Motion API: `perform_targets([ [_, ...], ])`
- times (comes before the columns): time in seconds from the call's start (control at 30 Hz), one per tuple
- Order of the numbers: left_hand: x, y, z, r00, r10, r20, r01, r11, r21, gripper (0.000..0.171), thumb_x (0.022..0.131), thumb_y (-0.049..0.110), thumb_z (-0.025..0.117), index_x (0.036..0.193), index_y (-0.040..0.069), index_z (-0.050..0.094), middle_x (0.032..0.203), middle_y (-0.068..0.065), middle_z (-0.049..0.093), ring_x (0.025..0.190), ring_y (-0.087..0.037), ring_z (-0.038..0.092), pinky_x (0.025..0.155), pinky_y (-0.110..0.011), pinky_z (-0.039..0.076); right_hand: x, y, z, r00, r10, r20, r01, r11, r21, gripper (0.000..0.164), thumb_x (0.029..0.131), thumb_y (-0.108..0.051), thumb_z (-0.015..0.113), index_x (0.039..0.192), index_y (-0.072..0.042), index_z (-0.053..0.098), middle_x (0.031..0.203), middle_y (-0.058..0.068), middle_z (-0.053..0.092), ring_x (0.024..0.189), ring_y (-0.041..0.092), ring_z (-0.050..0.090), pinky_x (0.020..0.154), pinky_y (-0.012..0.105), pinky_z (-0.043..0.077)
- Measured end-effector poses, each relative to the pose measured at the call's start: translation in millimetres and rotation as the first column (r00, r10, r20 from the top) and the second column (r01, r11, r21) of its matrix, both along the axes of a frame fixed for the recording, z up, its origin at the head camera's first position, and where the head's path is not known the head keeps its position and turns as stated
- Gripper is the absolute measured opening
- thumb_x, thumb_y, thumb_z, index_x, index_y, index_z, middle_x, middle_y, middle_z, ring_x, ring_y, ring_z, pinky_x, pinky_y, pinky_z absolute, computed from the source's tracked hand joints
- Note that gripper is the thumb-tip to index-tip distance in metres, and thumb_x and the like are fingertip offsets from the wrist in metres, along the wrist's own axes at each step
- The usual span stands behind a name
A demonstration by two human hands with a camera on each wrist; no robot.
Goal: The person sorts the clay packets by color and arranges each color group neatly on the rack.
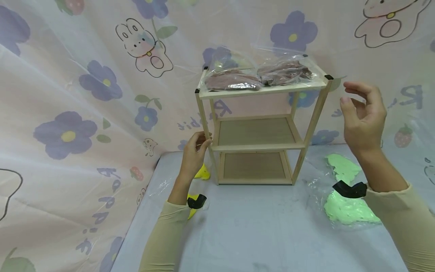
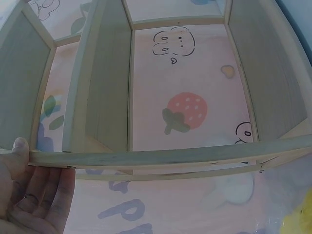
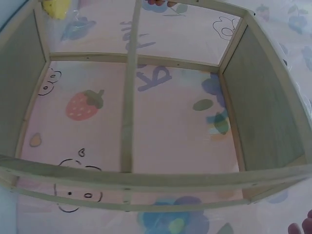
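Observation:
A small three-tier wooden shelf [image 1: 258, 147] with black corner caps stands upright on the table. My left hand [image 1: 193, 155] grips its front left post at the middle tier. In the left wrist view the thumb lies on one side of that post [image 2: 170, 157] and the fingers on the other. Off the shelf's right side, my right hand [image 1: 365, 117] is raised in the air with bent fingers, holding nothing. Only its fingertips [image 3: 307, 225] enter the right wrist view, apart from the frame. Two clear bags of brown material [image 1: 234, 80] lie on the top tier.
Green soft material [image 1: 351, 207] in clear plastic lies on the table [image 1: 258, 234] at the right. Yellow pieces [image 1: 202, 173] are partly hidden behind my left arm. A patterned curtain [image 1: 85, 162] hangs behind the shelf and along the left.

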State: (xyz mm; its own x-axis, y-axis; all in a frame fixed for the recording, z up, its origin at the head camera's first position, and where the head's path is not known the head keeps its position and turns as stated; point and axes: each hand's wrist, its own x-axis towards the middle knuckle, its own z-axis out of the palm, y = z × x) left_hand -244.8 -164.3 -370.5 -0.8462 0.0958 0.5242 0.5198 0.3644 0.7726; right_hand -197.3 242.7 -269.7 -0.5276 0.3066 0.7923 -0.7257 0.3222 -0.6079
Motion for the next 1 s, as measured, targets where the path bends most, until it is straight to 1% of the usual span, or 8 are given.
perform_targets([
  [0.1,1.1,0,1.1,1.000,0.006,0.007,-0.006,1.000,-0.001,0.030,0.107,0.017,0.068,0.134,0.004,0.065,0.124,-0.012,0.072,0.116,-0.028,0.068,0.107,-0.045,0.057,8.0,6,-12.0,1.000,-0.003,0.029,0.003,1.000,-0.003,0.034,0.102,0.001,0.056,0.135,0.004,0.064,0.127,-0.002,0.063,0.125,0.017,0.058,0.106,0.021,0.050],
  [0.2,1.7,0,2.1,1.000,0.011,0.019,-0.011,1.000,-0.004,0.030,0.107,0.018,0.068,0.134,0.005,0.065,0.125,-0.012,0.072,0.117,-0.029,0.068,0.108,-0.046,0.057,7.9,20,-30.4,0.999,-0.004,0.048,0.003,1.000,0.012,0.033,0.102,0.003,0.057,0.133,0.008,0.065,0.125,-0.002,0.067,0.121,0.016,0.061,0.104,0.019,0.051],
  [0.27,1.3,0,2.0,1.000,0.011,0.025,-0.011,1.000,-0.005,0.031,0.106,0.019,0.069,0.135,0.006,0.065,0.126,-0.012,0.072,0.118,-0.028,0.068,0.108,-0.046,0.057,8.2,30,-43.0,0.996,-0.015,0.089,0.011,0.999,0.036,0.032,0.103,0.002,0.057,0.133,0.005,0.067,0.124,-0.003,0.068,0.120,0.014,0.062,0.103,0.016,0.051],
  [0.43,1.2,0,2.1,1.000,0.003,0.028,-0.003,1.000,0.005,0.031,0.107,0.019,0.069,0.134,0.006,0.065,0.125,-0.011,0.071,0.117,-0.027,0.068,0.109,-0.045,0.056,15.8,47,-68.3,0.974,-0.053,0.219,0.029,0.993,0.112,0.029,0.107,-0.001,0.058,0.134,0.000,0.069,0.124,-0.005,0.070,0.117,0.010,0.065,0.099,0.010,0.051],
  [0.57,1.1,0,1.3,1.000,0.002,0.026,-0.003,1.000,0.012,0.030,0.107,0.019,0.069,0.133,0.006,0.066,0.125,-0.010,0.072,0.117,-0.027,0.068,0.109,-0.045,0.056,22.8,58,-84.6,0.956,-0.065,0.285,0.022,0.988,0.150,0.028,0.108,-0.002,0.059,0.134,0.005,0.067,0.122,-0.011,0.070,0.114,0.006,0.066,0.097,0.007,0.050],
  [0.73,0.8,2,0.6,1.000,-0.001,0.022,0.000,1.000,0.012,0.031,0.106,0.019,0.070,0.134,0.006,0.066,0.126,-0.012,0.072,0.118,-0.028,0.068,0.108,-0.046,0.057,33.2,73,-106.5,0.921,-0.074,0.383,-0.015,0.974,0.225,0.027,0.109,-0.005,0.061,0.133,0.006,0.068,0.118,-0.020,0.069,0.112,-0.003,0.063,0.094,0.002,0.047],
  [0.87,1.0,1,0.2,1.000,0.000,0.023,0.000,1.000,0.008,0.033,0.107,0.021,0.069,0.135,0.005,0.065,0.126,-0.013,0.071,0.118,-0.029,0.068,0.109,-0.046,0.057,41.5,85,-124.7,0.884,-0.085,0.459,-0.069,0.948,0.310,0.027,0.110,-0.009,0.063,0.133,0.003,0.067,0.118,-0.025,0.066,0.114,-0.009,0.058,0.092,-0.001,0.041],
  [1.0,2.0,1,0.3,1.000,0.003,0.025,-0.003,1.000,0.012,0.033,0.108,0.023,0.067,0.136,0.005,0.065,0.126,-0.013,0.071,0.119,-0.028,0.067,0.109,-0.044,0.056,48.6,93,-138.6,0.846,-0.118,0.520,-0.104,0.920,0.377,0.029,0.109,-0.013,0.066,0.136,-0.002,0.067,0.118,-0.031,0.063,0.112,-0.014,0.053,0.085,0.001,0.040],
])
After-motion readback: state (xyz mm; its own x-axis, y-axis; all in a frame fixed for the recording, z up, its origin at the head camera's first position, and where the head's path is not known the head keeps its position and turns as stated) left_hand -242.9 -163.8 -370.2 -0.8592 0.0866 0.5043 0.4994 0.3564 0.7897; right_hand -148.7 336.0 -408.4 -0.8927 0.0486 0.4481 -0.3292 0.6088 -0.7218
